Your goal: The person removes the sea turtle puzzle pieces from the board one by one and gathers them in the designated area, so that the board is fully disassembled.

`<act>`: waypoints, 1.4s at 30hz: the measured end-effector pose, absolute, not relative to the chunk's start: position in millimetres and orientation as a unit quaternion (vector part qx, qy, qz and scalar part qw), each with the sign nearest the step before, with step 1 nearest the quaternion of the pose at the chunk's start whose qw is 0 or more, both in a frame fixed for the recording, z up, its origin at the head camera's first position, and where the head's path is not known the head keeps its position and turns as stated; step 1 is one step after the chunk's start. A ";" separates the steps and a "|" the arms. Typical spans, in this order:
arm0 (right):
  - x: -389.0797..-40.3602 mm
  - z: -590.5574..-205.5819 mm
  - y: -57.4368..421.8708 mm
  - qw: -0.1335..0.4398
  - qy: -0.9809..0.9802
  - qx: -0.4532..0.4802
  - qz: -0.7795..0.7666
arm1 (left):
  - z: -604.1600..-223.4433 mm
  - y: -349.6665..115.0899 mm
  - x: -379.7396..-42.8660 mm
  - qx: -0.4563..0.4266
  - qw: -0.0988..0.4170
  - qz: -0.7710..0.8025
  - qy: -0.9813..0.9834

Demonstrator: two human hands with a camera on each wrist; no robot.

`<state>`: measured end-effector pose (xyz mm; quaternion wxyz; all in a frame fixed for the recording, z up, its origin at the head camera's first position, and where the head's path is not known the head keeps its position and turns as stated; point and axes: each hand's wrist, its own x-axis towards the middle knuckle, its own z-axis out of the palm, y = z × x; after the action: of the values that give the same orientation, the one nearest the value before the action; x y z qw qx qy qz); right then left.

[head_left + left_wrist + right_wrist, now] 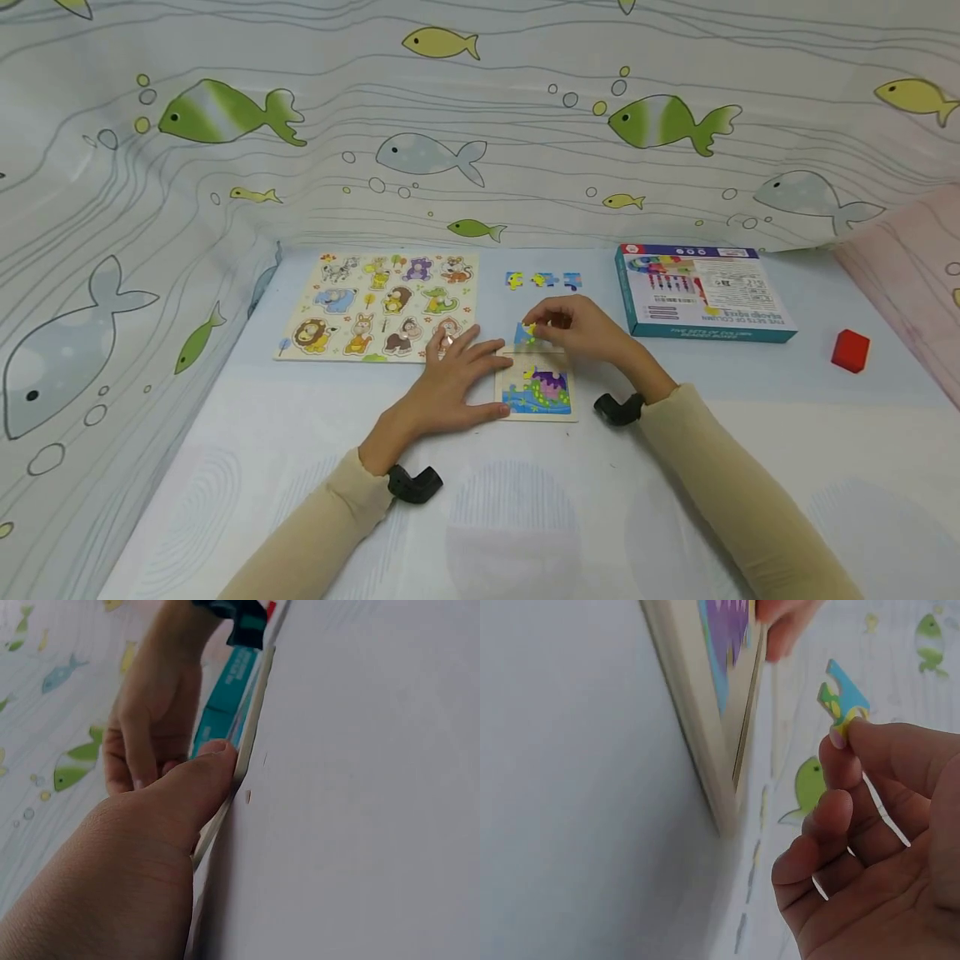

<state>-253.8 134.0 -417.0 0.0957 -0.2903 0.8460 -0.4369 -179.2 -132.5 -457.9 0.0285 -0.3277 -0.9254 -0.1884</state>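
Note:
In the head view, a small wooden puzzle tray [537, 416] lies on the table, partly filled with blue, purple and green pieces. My left hand [442, 392] spreads over its left side, the thumb pressing the near-left edge and the other fingertips along the far-left part. Part of that hand also overlaps the animal board. My right hand [581, 329] is above the tray's far edge, pinching a blue, yellow and green puzzle piece [847, 696] between thumb and index finger. The right wrist view shows the piece raised off the tray.
A peg board with cartoon animals [375, 308] lies at the left. Loose puzzle pieces [543, 280] sit in a row beyond the tray. A flat teal-edged box [705, 292] is at the back right, with a red block [851, 351] farther right. Fish-print cloth [525, 108] rises behind.

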 end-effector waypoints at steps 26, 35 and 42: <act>-304.4 -422.1 116.9 0.146 0.904 -0.248 -0.315 | -459.8 -132.2 -177.5 -0.334 0.028 -0.186 -0.924; -312.1 -423.2 112.7 0.140 0.914 -0.227 -0.307 | -460.2 -132.8 -177.2 -0.335 0.025 -0.188 -0.923; -314.3 -419.7 108.7 0.128 0.916 -0.225 -0.305 | -456.9 -133.5 -178.3 -0.331 0.022 -0.180 -0.926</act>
<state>-314.3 108.7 -419.7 0.1282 -0.2253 0.9164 -0.3050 -178.3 -133.5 -456.9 0.0222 -0.3312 -0.9260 -0.1798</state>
